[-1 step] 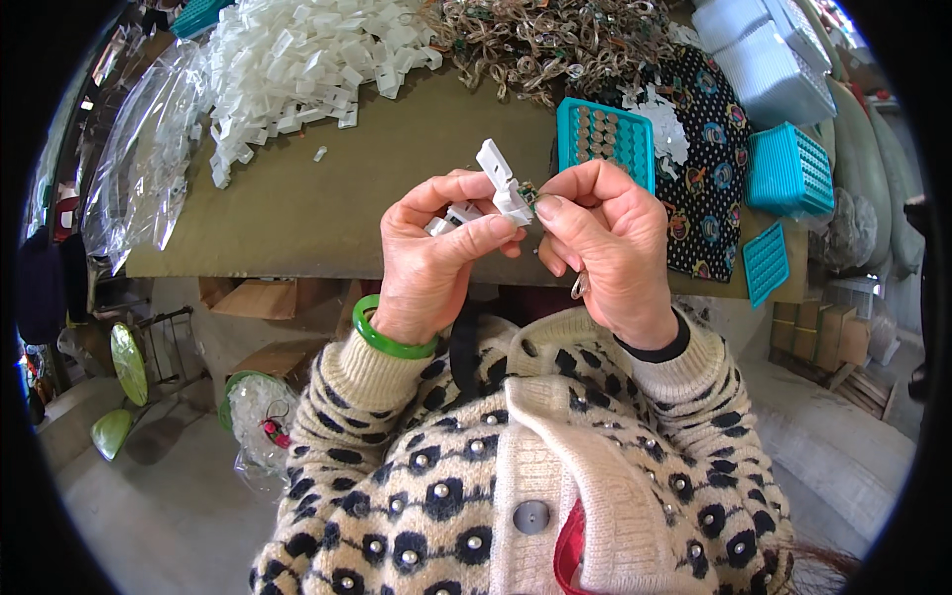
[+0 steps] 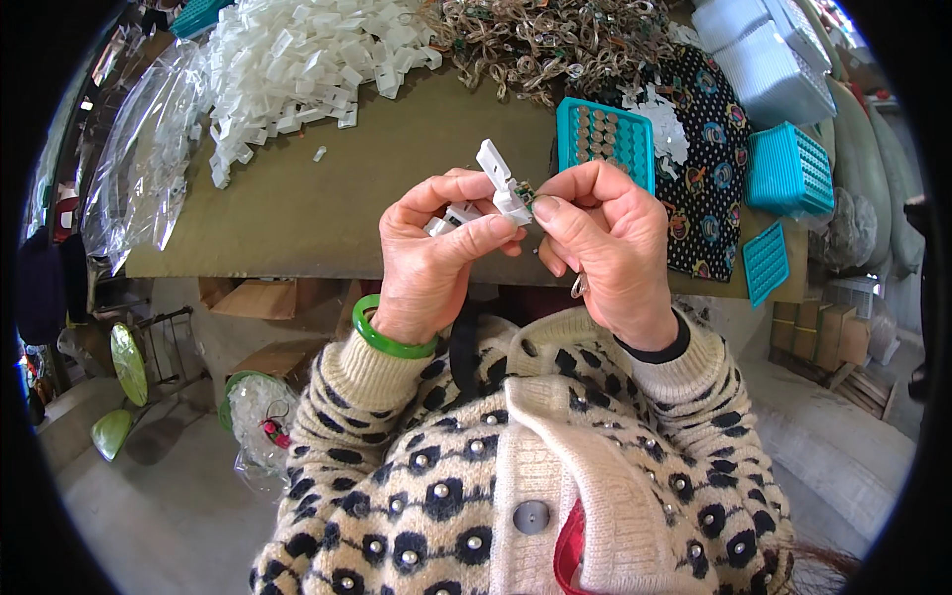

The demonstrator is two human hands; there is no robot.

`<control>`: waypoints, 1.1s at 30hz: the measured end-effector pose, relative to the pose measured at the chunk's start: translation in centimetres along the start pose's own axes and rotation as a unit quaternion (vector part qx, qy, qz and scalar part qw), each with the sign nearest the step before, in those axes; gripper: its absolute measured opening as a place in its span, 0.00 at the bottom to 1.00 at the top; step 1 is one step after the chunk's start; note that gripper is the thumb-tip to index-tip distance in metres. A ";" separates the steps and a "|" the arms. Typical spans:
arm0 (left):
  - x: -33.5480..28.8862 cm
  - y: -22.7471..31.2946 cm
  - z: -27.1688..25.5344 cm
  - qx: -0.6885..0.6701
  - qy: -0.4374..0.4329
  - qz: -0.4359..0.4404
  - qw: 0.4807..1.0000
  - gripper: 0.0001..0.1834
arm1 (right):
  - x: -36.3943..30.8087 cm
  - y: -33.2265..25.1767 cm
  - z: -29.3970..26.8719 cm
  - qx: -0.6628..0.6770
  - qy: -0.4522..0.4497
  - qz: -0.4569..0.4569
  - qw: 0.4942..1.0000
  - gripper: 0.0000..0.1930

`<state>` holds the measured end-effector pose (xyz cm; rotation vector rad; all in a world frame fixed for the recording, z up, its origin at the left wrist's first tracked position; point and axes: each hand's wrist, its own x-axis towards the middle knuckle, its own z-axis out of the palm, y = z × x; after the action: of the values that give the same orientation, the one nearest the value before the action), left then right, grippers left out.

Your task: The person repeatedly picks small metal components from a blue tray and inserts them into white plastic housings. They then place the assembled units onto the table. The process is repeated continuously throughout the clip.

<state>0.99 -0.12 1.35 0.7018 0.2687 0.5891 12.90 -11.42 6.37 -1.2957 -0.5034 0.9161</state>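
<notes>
My left hand (image 2: 433,248) is closed around a small white plastic case (image 2: 512,206), whose hinged flap (image 2: 488,162) stands up and open. More white pieces (image 2: 458,214) are tucked in the same palm. Between thumb and forefinger, my right hand (image 2: 613,243) pinches a small green circuit board (image 2: 527,192) at the right side of the case. How far the board sits inside the case is hidden by my fingertips. A looped wire end (image 2: 579,287) hangs below the right hand's curled fingers. Both hands are above the table's near edge.
On the table (image 2: 297,223) lie a heap of white cases (image 2: 307,69) and a pile of wired boards (image 2: 555,45). A teal tray (image 2: 633,139) of round coin-like discs stands right, beside a patterned cloth (image 2: 709,149). Stacked teal trays (image 2: 788,171) and clear plastic film (image 2: 149,149) flank them.
</notes>
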 end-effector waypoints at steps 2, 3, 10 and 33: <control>0.1 -0.2 0.0 0.010 0.001 0.011 1.000 0.15 | -0.1 -0.1 0.1 -0.002 -0.008 0.008 1.000 0.05; 0.1 -0.2 0.0 0.014 0.002 0.017 1.000 0.15 | -0.1 -0.2 0.2 0.001 -0.014 0.012 1.000 0.05; 0.3 0.0 -0.5 0.006 -0.018 0.010 1.000 0.14 | 0.2 -0.9 -0.1 -0.012 -0.050 0.053 0.997 0.07; 1.0 1.2 -1.2 0.063 -0.051 -0.056 0.995 0.13 | 1.9 -2.7 -1.6 -0.176 -0.141 0.094 0.970 0.05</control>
<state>0.83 1.86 1.28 0.8302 0.2498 0.4313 16.00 -10.84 8.26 -1.5605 -0.8033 1.2175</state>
